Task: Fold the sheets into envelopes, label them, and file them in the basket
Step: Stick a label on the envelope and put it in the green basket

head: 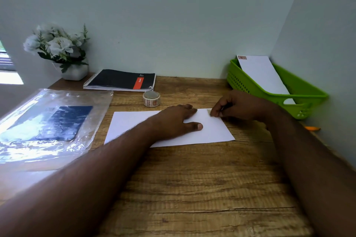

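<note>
**Hands on a folded sheet at a wooden desk**

Head view: Two bare forearms reached in from the near edge across the wooden desk (192, 188). Beyond them, the left hand (173, 121) lay flat on the folded white sheet (212, 131), fingers straight and spread, pressing it to the wood. At the sheet's far right corner the right hand (231, 107) had its fingertips curled together, pinching or pressing a small label (209, 111); a dark thin object seemed tucked in that hand, though what it was could not be told.

Just behind the sheet stood a roll of patterned tape (151, 98). Farther back lay a black spiral notebook (120, 80) with a red band, and left of it a white pot of pale flowers (57, 50) against the wall. A crinkled clear plastic bag (48, 127) with a dark blue card inside covered the desk's left side.

At the right, a green basket (306, 90) sat against the wall, holding one finished envelope (264, 75) leaning inside, its label at the top corner. Near the basket an orange object (313, 128) lay at the desk's edge.
</note>
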`<state>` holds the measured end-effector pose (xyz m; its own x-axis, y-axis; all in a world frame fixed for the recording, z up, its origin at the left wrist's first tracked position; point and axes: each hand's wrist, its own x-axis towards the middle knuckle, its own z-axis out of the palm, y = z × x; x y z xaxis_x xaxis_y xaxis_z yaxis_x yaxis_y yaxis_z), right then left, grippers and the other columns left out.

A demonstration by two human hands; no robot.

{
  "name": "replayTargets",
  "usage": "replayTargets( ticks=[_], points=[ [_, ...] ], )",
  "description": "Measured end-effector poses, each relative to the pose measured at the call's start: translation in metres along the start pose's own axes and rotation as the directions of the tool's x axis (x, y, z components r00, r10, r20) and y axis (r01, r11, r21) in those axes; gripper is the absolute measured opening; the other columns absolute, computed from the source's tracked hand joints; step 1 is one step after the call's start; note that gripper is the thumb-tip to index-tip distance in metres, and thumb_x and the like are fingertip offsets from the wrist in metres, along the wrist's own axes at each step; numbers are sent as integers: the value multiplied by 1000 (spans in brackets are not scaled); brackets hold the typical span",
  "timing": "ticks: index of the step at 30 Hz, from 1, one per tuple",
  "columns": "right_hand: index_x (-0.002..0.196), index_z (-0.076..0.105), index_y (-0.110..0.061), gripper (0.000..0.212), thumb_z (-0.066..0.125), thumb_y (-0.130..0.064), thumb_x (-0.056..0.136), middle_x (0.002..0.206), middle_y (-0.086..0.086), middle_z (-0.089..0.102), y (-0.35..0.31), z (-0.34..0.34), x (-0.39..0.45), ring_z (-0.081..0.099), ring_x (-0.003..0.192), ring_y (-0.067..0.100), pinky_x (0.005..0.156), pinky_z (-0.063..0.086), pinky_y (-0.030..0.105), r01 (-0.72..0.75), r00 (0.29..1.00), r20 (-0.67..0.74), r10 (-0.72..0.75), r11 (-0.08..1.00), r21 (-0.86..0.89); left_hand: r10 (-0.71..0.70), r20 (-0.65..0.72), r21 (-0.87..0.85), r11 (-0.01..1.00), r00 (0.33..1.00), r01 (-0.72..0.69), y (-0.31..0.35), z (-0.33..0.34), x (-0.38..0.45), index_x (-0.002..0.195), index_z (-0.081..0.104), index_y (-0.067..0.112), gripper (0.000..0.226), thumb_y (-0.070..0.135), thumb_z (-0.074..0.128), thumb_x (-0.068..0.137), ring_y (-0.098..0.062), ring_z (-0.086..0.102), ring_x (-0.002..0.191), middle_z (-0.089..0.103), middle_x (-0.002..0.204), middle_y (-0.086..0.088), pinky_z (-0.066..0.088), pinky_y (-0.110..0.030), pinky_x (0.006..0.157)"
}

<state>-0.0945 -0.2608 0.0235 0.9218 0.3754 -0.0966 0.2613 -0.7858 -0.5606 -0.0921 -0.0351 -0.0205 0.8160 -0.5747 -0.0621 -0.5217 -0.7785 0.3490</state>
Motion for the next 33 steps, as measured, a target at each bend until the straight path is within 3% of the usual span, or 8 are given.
replayTargets(
  ticks=[2,3,5,9,18,23,28,33],
  points=[
    [95,75,-17,22,62,-1,87,95,1,73,1,-2,0,67,87,20,76,55,32,-24,1000,-10,25,999,43,1,3,-1,1000,1000,-1,1,0,0,152,25,24,70,58,44,93,-17,23,145,18,160,3,19,-33,116],
    [95,75,-16,19,63,-4,87,92,1,74,2,-2,-1,67,80,16,67,54,25,-37,998,-39,40,997,75,3,4,-3,1000,1000,-3,1,-1,0,152,25,24,70,57,44,93,-17,23,145,18,160,3,19,-33,116],
    [94,75,-15,13,65,-10,88,86,2,73,4,-3,0,65,70,7,55,48,14,-47,984,-166,67,992,121,3,10,-5,1000,1000,-3,2,-2,0,152,24,24,70,56,44,94,-17,22,145,18,160,3,19,-33,116],
    [91,74,-13,9,65,-12,88,80,1,72,9,0,4,60,61,5,47,44,10,-20,931,-360,66,991,130,7,13,1,1000,1000,-7,3,-2,-1,152,24,24,69,56,43,94,-16,22,145,17,160,3,19,-31,116],
    [78,74,-21,8,79,-26,75,76,-5,71,11,17,17,64,71,13,63,51,30,-95,940,-330,89,995,-1,8,17,1,1000,1000,-8,3,-2,-1,152,23,24,69,56,43,94,-16,22,145,17,160,3,19,-32,115],
    [90,68,-20,27,83,-29,70,88,-2,66,9,18,18,57,74,9,59,43,21,-85,958,-275,84,996,12,3,10,1,1000,1000,-3,3,-2,-1,152,24,24,69,56,44,94,-16,22,145,18,160,3,19,-32,116],
    [100,62,-28,35,81,-35,71,98,-5,59,9,14,15,56,81,9,65,44,22,-120,985,-125,121,993,19,9,-3,-3,1000,1000,-9,3,-2,-1,152,25,23,69,55,45,94,-15,22,145,18,160,4,18,-30,116],
    [90,61,-23,20,77,-26,78,88,-2,61,21,14,16,54,73,12,66,45,29,-83,953,-277,120,986,144,11,8,10,1000,1000,-11,2,-2,0,152,24,24,69,56,44,94,-15,22,145,18,160,3,18,-31,116]
  ],
)
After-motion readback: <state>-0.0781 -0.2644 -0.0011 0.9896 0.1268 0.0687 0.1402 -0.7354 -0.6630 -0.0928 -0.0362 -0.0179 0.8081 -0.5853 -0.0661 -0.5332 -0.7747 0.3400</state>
